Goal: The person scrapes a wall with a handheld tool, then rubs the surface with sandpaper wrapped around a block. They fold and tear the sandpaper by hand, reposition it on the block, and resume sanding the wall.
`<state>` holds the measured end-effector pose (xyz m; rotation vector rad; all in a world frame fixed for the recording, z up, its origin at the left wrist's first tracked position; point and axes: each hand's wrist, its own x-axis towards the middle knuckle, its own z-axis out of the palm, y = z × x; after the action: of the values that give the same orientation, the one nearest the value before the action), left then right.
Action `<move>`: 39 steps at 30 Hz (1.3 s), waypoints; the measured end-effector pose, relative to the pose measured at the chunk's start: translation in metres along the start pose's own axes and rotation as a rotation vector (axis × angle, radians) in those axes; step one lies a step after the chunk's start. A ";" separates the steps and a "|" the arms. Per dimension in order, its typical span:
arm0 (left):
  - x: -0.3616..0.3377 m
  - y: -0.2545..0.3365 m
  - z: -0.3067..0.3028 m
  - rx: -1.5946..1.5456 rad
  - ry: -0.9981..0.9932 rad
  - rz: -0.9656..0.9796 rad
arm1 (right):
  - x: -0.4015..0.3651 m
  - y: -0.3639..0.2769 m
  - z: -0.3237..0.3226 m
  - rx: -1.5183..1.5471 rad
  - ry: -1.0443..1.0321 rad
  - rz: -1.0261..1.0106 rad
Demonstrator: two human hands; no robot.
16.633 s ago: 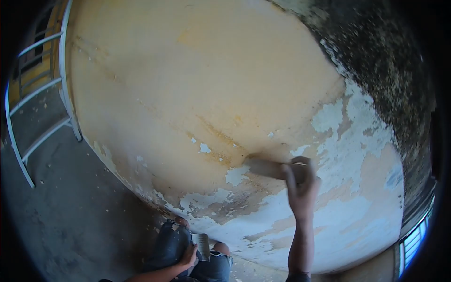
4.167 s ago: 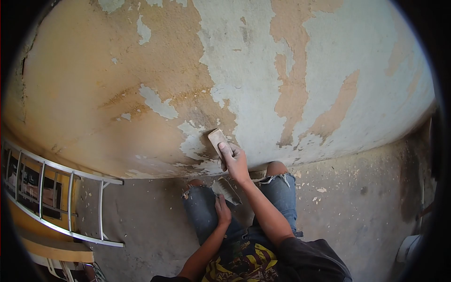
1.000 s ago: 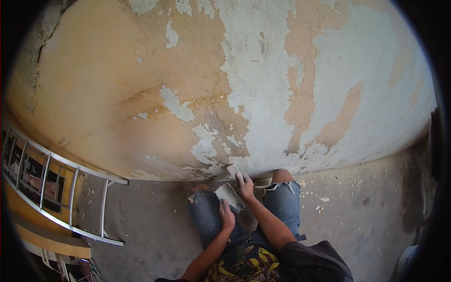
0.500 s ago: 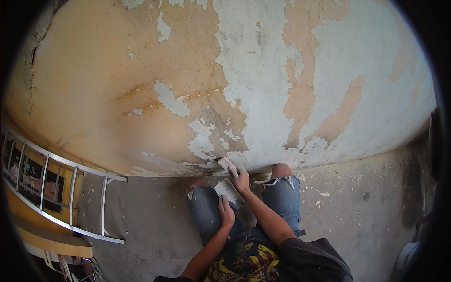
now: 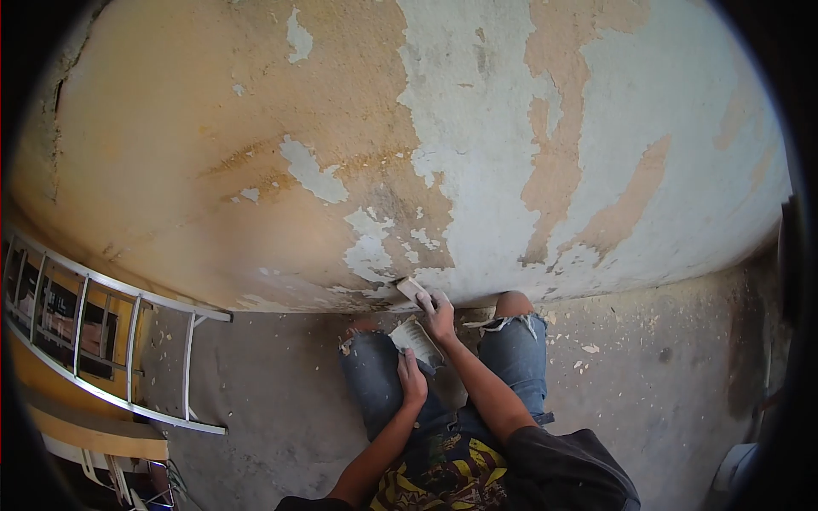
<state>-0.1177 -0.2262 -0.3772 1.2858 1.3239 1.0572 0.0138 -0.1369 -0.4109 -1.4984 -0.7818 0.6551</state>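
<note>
My right hand (image 5: pixel 438 317) is closed on a pale, flat, block-like tool (image 5: pixel 410 288), whose exact kind I cannot make out. The tool's far end is at the lower part of the peeling wall (image 5: pixel 486 230), by a dark patch. Just below, my left hand (image 5: pixel 412 381) grips the near side of a whitish, shallow ribbed tray (image 5: pixel 415 338). This tray sits between my knees, tilted, with part of it behind the fingers and right wrist.
An aluminium ladder (image 5: pixel 132 349) lies at the left beside a yellow-edged piece (image 5: pixel 102 436). Paint flakes (image 5: pixel 590 348) dot the concrete floor (image 5: pixel 630 409). A pale rounded object (image 5: pixel 734 467) stands at the lower right. My jeans-clad knees are close to the wall.
The view has shifted slightly, so the wall's patches appear a little lower in part and further right. The tool has moved a little up and right in view; both hands keep their holds.
</note>
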 end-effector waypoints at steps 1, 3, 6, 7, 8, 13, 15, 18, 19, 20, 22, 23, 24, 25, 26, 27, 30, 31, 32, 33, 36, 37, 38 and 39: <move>0.003 -0.001 0.001 -0.006 -0.020 0.010 | -0.006 0.015 -0.003 -0.038 0.023 0.052; 0.009 -0.017 0.003 -0.001 -0.003 0.035 | -0.011 0.040 -0.006 -0.127 0.069 0.144; 0.007 -0.012 0.001 0.019 -0.001 0.023 | -0.008 0.023 -0.005 -0.151 0.057 0.041; 0.005 -0.006 0.001 0.018 -0.009 0.005 | -0.003 0.004 -0.005 -0.086 0.003 -0.010; 0.005 -0.005 0.002 0.018 -0.012 -0.002 | 0.002 -0.005 -0.005 -0.090 0.004 -0.004; 0.005 -0.001 0.000 0.027 -0.003 -0.005 | -0.012 0.038 -0.008 -0.135 0.065 0.021; 0.011 -0.009 0.003 -0.002 0.007 0.029 | -0.013 0.033 -0.011 -0.175 0.123 0.118; 0.003 -0.008 -0.001 -0.004 0.010 0.006 | -0.012 0.034 -0.012 -0.232 0.141 0.102; 0.004 -0.003 0.002 0.009 0.015 -0.014 | -0.011 0.033 -0.013 -0.265 0.150 0.093; 0.004 -0.001 0.004 0.006 0.013 -0.015 | -0.010 0.030 -0.016 -0.268 0.151 0.092; 0.003 0.004 0.003 0.018 0.018 -0.031 | -0.009 0.024 -0.015 -0.179 0.137 -0.059; 0.004 0.001 0.002 0.016 0.027 -0.031 | -0.009 0.020 -0.015 -0.179 0.129 -0.063; 0.005 -0.002 0.002 0.014 0.030 -0.017 | -0.010 0.017 -0.017 -0.179 0.144 -0.065; 0.006 -0.005 0.002 0.011 0.031 -0.002 | -0.008 0.014 -0.018 -0.181 0.162 -0.068; 0.008 -0.004 0.003 0.006 0.035 -0.001 | -0.006 0.007 -0.019 -0.183 0.158 -0.073; 0.008 -0.004 0.004 -0.005 0.047 -0.004 | -0.003 0.002 -0.018 -0.223 0.143 -0.073; 0.006 -0.001 0.003 -0.035 0.020 -0.038 | 0.003 -0.019 -0.006 -0.216 0.107 -0.101; 0.005 0.002 0.003 -0.059 -0.006 -0.054 | 0.003 -0.026 -0.004 -0.159 0.080 -0.145; 0.002 0.001 0.001 -0.057 -0.006 -0.061 | -0.002 -0.019 -0.005 -0.161 0.078 -0.138; 0.002 0.000 -0.002 -0.011 -0.002 -0.052 | -0.008 -0.006 -0.004 -0.165 0.076 -0.069; 0.015 -0.009 0.000 -0.020 0.018 -0.001 | -0.009 -0.004 -0.005 -0.173 0.086 0.134; 0.012 -0.017 -0.002 -0.060 0.035 0.008 | -0.006 -0.006 -0.002 -0.177 0.112 -0.017; 0.008 -0.012 -0.003 -0.055 0.033 -0.007 | -0.006 -0.017 -0.001 -0.183 0.136 -0.162; 0.007 -0.006 -0.003 -0.085 0.016 -0.037 | -0.002 -0.028 0.000 -0.150 0.085 -0.159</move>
<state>-0.1211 -0.2200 -0.3834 1.1885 1.2963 1.0887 0.0103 -0.1381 -0.3828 -1.5702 -0.8899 0.4190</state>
